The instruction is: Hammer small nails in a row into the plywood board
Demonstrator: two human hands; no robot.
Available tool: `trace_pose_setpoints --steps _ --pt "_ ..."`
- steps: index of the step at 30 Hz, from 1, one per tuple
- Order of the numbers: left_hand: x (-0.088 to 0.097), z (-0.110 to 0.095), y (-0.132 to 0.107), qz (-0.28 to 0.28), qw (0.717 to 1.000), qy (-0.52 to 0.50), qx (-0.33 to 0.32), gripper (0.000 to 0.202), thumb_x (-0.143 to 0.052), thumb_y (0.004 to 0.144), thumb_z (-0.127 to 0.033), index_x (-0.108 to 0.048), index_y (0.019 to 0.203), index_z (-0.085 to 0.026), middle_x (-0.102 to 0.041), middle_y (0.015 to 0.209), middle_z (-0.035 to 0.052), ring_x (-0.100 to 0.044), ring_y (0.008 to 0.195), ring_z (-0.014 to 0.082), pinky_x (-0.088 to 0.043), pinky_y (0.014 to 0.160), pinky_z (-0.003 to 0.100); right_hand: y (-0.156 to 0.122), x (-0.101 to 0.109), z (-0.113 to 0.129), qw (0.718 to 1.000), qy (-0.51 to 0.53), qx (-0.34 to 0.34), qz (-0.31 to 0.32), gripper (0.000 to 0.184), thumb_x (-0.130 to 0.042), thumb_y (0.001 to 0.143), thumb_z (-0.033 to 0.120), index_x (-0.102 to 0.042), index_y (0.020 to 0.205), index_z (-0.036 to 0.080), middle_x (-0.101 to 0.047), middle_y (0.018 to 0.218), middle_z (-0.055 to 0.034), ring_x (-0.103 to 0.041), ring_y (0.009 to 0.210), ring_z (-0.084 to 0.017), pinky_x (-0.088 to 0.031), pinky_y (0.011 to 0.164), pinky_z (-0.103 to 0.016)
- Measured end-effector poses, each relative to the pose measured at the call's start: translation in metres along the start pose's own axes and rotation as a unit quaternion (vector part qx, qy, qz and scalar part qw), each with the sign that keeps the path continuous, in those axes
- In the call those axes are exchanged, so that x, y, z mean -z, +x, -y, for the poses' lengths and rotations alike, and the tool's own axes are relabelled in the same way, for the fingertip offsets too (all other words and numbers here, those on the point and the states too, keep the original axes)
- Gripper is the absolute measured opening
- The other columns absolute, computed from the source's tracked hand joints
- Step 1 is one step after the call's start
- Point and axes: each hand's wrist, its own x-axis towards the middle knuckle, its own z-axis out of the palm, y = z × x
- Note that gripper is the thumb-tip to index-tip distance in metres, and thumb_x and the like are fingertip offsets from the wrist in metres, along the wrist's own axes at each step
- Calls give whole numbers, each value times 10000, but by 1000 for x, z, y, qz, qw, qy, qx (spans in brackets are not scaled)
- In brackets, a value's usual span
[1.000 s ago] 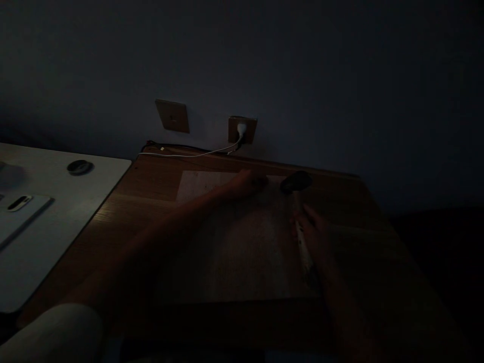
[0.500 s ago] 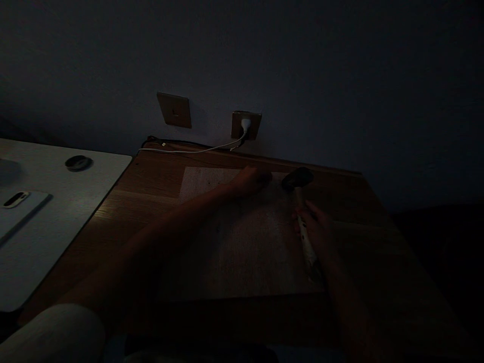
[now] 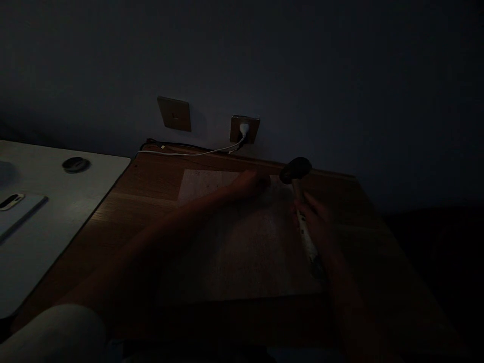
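The scene is very dark. My right hand (image 3: 315,217) grips the pale handle of a mallet (image 3: 296,170), its thick dark head pointing away from me over the far right part of a board. The board (image 3: 245,262) is a flat, light, rectangular sheet lying on the wooden table. My left hand (image 3: 251,184) rests at the board's far edge, left of the mallet head, with its fingers curled together. Whatever those fingers pinch is too dark and small to name.
On the left stands a white table (image 3: 86,201) with a dark round object (image 3: 75,164) and a phone-like thing (image 3: 22,212) on it. Behind the wooden table (image 3: 124,201), a white cable (image 3: 196,153) runs to a wall socket (image 3: 244,129). A second wall plate (image 3: 174,114) is beside it.
The mallet head has risen slightly, and my right hand has moved up a little with it. My left hand stays in about the same place. The camera view has shifted slightly.
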Motion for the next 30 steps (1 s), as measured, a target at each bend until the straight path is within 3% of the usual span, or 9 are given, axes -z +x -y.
trace_pose_setpoints --steps 4,9,14,19,30 --pt "-3 1 0 -19 999 -33 17 355 -633 858 -77 -734 1193 -135 -813 1108 93 -767 1009 213 -566 892 298 -5 -13 -1 1000 14 3 11 369 -755 770 570 -695 903 231 -625 638 39 -495 421 -112 -360 383 -249" --pt "-5 5 -1 -29 997 -66 25 593 -643 851 -52 -587 1434 -150 -814 1144 104 -784 1044 219 -582 900 304 -11 -17 -10 999 -14 9 28 353 -742 808 576 -704 868 230 -598 585 33 -483 406 -120 -372 384 -263" --pt "-5 6 0 -25 997 -60 36 618 -666 844 -74 -574 1452 -135 -818 1153 120 -791 1053 245 -595 910 329 -10 -17 -13 999 -23 21 44 358 -724 817 562 -724 936 225 -622 618 33 -485 404 -116 -393 384 -262" --pt "-6 6 0 -51 997 -43 45 581 -694 877 -156 -609 1451 -177 -778 1317 124 -761 1174 265 -582 1001 355 -11 -19 -14 997 -26 25 72 375 -707 806 560 -732 942 212 -587 581 44 -468 398 -118 -383 368 -261" --pt "-4 9 1 -36 997 -41 47 562 -690 883 -130 -634 1442 -115 -789 1264 131 -765 1129 252 -571 990 329 -11 -21 -28 996 -56 66 36 386 -667 872 512 -773 1071 199 -610 647 33 -516 452 -124 -415 425 -262"
